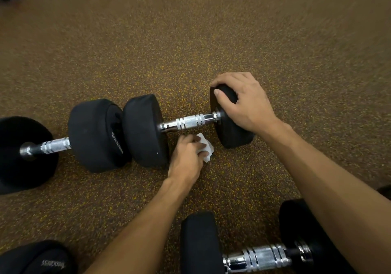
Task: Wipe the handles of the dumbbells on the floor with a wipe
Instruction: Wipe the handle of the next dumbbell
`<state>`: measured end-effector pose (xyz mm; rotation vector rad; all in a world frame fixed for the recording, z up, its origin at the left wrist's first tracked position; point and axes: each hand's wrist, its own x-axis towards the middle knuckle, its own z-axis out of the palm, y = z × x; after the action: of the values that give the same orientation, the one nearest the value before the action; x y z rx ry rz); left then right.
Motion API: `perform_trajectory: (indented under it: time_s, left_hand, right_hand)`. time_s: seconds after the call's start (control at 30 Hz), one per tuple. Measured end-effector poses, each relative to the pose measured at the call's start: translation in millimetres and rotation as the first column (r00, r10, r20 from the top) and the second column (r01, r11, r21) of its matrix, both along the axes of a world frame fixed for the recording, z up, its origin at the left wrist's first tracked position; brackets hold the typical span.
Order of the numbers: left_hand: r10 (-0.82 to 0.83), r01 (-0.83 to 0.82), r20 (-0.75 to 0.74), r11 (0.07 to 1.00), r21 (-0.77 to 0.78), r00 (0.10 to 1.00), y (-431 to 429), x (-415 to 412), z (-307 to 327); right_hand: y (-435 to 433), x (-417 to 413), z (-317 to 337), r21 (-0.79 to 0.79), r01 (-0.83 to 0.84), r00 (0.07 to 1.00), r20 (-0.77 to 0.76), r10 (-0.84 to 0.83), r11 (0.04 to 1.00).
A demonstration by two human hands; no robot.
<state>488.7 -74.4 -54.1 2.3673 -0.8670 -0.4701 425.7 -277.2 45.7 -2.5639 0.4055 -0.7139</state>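
Observation:
A black dumbbell lies across the middle of the floor, its chrome knurled handle [189,122] bare between two black heads. My right hand [243,102] grips the top of its right head [231,133]. Just below the handle, my left hand [187,157] holds a crumpled white wipe [206,148], apart from the metal. A second dumbbell lies to the left with its handle [55,145] showing. A third sits near the bottom right, its chrome handle [259,258] partly behind my right forearm.
The floor is brown rubber flecked with yellow [211,41], open beyond the dumbbells. The left dumbbell's inner head [95,135] touches the middle dumbbell's left head [143,130]. Another black weight head [38,259] sits at the bottom left corner.

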Motion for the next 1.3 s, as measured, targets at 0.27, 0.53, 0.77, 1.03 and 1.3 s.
perform_trajectory:
  time_s: [0.27, 0.53, 0.77, 1.03, 1.3]
  left_hand:
    - [-0.009, 0.011, 0.159, 1.000, -0.013, 0.987, -1, -5, 7]
    - [0.032, -0.010, 0.091, 0.972, -0.233, 0.995, 16, -25, 50]
    - [0.069, 0.052, 0.264, 0.904, -0.425, 0.962, 23, -25, 96]
    - [-0.040, 0.112, 0.439, 0.984, -0.138, 0.898, 7, 5, 85]
    - [-0.079, 0.116, 0.413, 0.991, -0.066, 0.907, -8, 17, 91]
  right_hand:
    - [5, -1, -1, 0.001, 0.022, 0.999, 0.025, -0.022, 1.000]
    - [7, -2, -3, -0.014, 0.039, 0.999, 0.027, -0.038, 0.999]
    - [8, -5, -2, -0.014, 0.044, 0.999, 0.029, -0.044, 0.999]
    - [8, -4, -3, -0.005, 0.052, 0.998, 0.040, -0.052, 0.999]
    - [8, -4, -4, -0.008, 0.057, 0.997, 0.050, -0.057, 0.998]
